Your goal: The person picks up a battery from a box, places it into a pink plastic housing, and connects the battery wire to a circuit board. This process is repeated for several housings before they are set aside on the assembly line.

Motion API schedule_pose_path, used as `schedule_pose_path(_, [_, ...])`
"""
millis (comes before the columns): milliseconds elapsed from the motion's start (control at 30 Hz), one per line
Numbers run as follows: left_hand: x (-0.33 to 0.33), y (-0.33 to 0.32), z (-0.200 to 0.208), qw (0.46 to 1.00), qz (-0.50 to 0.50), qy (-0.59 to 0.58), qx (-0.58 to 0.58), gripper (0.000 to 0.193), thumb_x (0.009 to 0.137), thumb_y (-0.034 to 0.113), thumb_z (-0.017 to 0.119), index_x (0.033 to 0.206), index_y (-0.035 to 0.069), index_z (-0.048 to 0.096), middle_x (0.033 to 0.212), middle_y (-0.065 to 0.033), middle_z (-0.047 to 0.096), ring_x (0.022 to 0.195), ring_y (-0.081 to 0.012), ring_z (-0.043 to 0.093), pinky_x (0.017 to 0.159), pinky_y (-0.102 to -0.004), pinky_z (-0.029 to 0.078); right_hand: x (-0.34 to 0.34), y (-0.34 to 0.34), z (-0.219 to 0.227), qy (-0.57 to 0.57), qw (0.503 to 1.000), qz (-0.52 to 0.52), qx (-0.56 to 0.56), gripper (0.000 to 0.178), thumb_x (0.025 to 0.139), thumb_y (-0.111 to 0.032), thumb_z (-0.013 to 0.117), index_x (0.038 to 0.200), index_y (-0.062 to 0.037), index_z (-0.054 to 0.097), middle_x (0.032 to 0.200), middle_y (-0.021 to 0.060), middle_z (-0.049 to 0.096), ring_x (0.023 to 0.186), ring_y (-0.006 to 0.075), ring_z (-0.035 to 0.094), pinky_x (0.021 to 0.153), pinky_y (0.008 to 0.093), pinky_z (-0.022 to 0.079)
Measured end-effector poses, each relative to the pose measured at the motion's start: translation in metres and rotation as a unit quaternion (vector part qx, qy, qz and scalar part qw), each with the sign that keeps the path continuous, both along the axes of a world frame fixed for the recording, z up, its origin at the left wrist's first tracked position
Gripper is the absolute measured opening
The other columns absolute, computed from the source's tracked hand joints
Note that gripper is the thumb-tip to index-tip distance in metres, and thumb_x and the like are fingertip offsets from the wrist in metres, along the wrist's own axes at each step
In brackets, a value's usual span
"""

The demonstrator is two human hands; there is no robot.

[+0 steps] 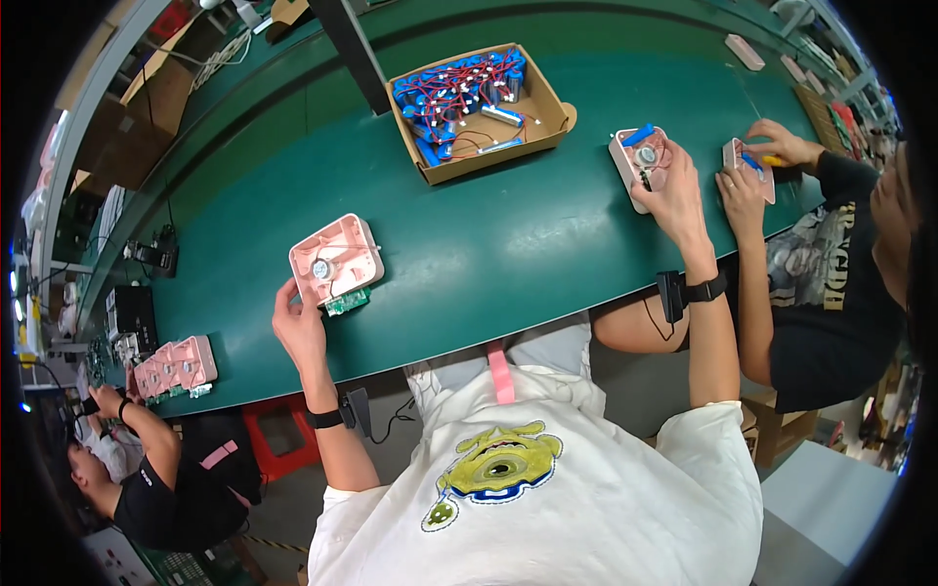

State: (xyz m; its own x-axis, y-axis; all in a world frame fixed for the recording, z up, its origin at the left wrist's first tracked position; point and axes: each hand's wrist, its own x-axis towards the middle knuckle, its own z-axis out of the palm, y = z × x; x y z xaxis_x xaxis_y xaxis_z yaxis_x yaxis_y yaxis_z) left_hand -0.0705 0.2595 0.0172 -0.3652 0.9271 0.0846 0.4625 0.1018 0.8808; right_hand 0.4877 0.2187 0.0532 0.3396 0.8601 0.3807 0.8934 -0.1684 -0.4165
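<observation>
A white short-sleeved T-shirt (616, 498) is hanging loose, its front displaying a green one-eyed cartoon creature (500, 467) with blue lower trim. Pale grey bottoms (564, 344) are showing beneath a pink strap (501, 374). Black wristbands (705, 290) are carrying small black boxes (670, 297), with thin dark cables (393, 419) trailing.

On your left you have a red stool (256, 432) and, past it, a co-worker in black (181, 513). Another black-shirted co-worker (835, 264) is close on your right

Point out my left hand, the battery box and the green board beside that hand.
Left hand (299, 328): head view, back of the hand.
Battery box (500, 163): head view, near wall.
Green board (348, 302): head view, exposed part.
</observation>
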Motion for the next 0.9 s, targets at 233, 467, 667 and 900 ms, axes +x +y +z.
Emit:
schedule_pose_path(233, [0.046,0.006,0.016,0.996,-0.066,0.065,0.015,0.029,0.091,0.013,0.074,0.115,-0.003,0.077,0.064,-0.0013,0.058,0.059,-0.0070,0.049,0.057,-0.0282,0.044,-0.055,-0.019,0.040,-0.200,0.971,0.035,0.123,0.072,0.083,-0.013,0.084,0.147,-0.0035,0.052,0.137,0.0247,0.062,0.126,0.0416,0.060,0.105,0.0470,0.050])
schedule_pose_path(467, [0.095,0.010,0.024,0.947,-0.316,0.057,0.028,0.025,0.091,0.009,0.075,0.114,0.000,0.079,0.076,-0.0072,0.070,0.064,-0.0094,0.056,0.059,-0.0292,0.048,-0.178,-0.030,0.049,-0.045,0.908,0.417,-0.017,0.045,0.084,0.002,0.069,0.127,-0.0108,0.072,0.117,0.0119,0.070,0.110,0.0316,0.068,0.095,0.0443,0.055])
schedule_pose_path(667, [0.123,0.018,0.032,0.910,-0.412,0.023,-0.038,0.021,0.096,0.005,0.072,0.115,0.000,0.079,0.085,-0.0005,0.070,0.069,-0.0072,0.056,0.061,-0.0250,0.047,-0.201,-0.037,0.029,0.025,0.842,0.540,0.004,0.039,0.080,0.002,0.070,0.118,-0.0089,0.075,0.110,0.0114,0.070,0.096,0.0310,0.070,0.083,0.0403,0.058])
schedule_pose_path(900, [0.108,-0.001,0.012,0.917,-0.310,-0.227,-0.108,0.028,0.099,0.013,0.073,0.123,-0.002,0.073,0.106,-0.0077,0.077,0.078,-0.0101,0.064,0.074,-0.0256,0.055,-0.198,-0.035,0.023,0.357,0.841,0.407,-0.014,0.019,0.093,-0.001,0.071,0.112,-0.0009,0.075,0.101,0.0142,0.077,0.083,0.0241,0.075,0.071,0.0342,0.060])
